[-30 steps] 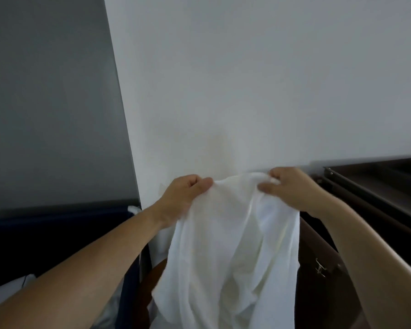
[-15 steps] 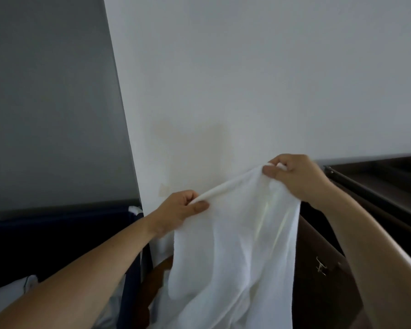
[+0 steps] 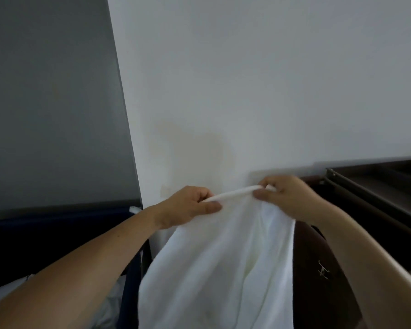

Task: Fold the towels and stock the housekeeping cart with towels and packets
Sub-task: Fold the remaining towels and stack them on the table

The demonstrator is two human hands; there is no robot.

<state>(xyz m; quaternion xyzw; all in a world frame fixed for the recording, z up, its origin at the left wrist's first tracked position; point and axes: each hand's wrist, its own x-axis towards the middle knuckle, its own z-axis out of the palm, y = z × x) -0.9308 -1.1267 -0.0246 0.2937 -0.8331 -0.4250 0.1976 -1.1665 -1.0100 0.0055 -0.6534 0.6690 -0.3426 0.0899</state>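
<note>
Grip: our left hand [image 3: 188, 207], nine o'clock, and right hand [image 3: 288, 198], three, pinch the towel [image 3: 223, 262] edge.
Care: we want it taut, level.

White wall [image 3: 271, 79] ahead, faint yellowish stain [image 3: 199, 148] low at centre. Grey wall [image 3: 52, 103] left, dark navy band [image 3: 57, 224] below it. Dark shelves [image 3: 377, 186] right. Light dim, even.
</note>
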